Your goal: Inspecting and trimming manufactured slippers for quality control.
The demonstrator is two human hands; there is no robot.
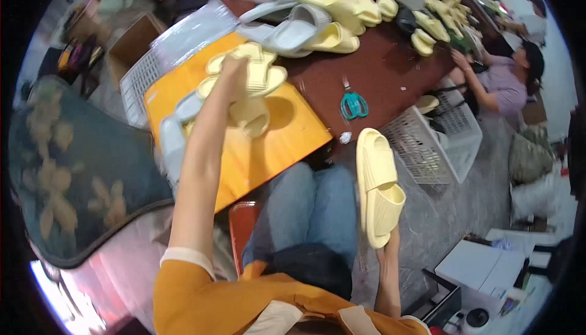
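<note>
My left hand [235,73] reaches out over the orange board and is closed on yellow slippers [267,80]; its fingers are blurred and partly merge with them. Another yellow slipper [251,117] shows just below that hand, beside a dark shadow. At the lower right, my right hand [389,248] grips a pair of pale yellow slippers [379,182] by one end, holding them up lengthwise beside my knees. Grey slippers [173,141] lie along the left side of the board, partly behind my left forearm.
The orange board [268,164] rests at the brown table's [326,81] near left. Teal-handled scissors [353,104] lie on the table. Grey slippers [299,28] and yellow ones [332,5] pile up beyond. A white basket [421,145] stands right, near a co-worker [510,81].
</note>
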